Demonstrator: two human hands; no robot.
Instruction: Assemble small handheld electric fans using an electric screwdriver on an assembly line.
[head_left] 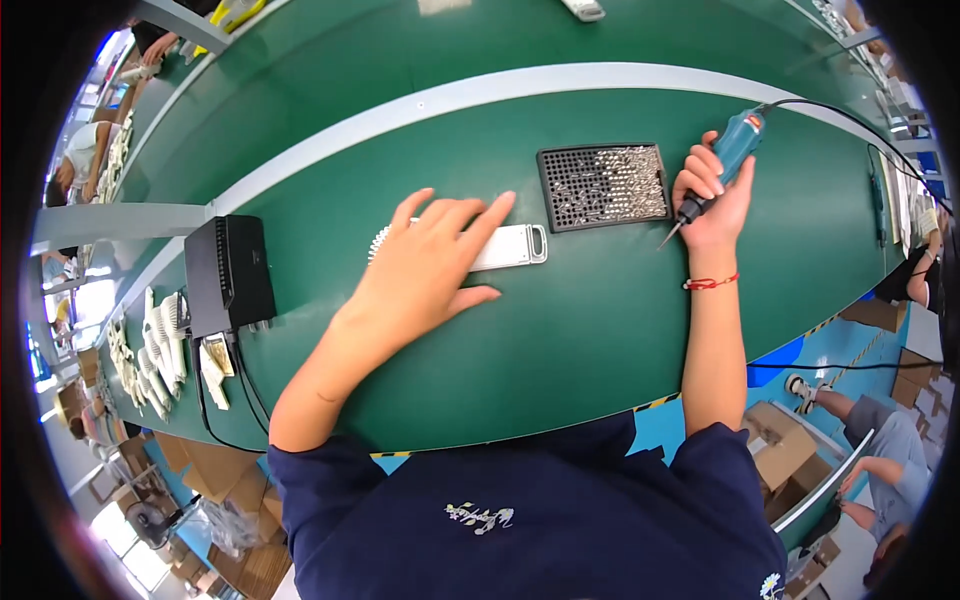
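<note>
My left hand (pixel 425 250) lies palm down with its fingers spread over a white handle-like part (pixel 508 248). A loop shows at the part's right end, and a row of white teeth peeks out left of my hand. The middle is hidden under my palm, so I cannot tell how firmly I touch it. In my right hand (pixel 715 200) is a teal electric screwdriver (pixel 738 143), held tilted, with its thin bit slanting down to the left. Just left of that hand sits a black screw tray (pixel 604 187), its right side filled with small silver screws.
A black power box (pixel 229 275) with cables stands at the left of the green table (pixel 560 340). Beyond it lie several white toothed parts (pixel 160 345). A pale rail (pixel 420 106) crosses behind the work area. The screwdriver's black cord (pixel 830 102) runs off right. Other people sit at both sides.
</note>
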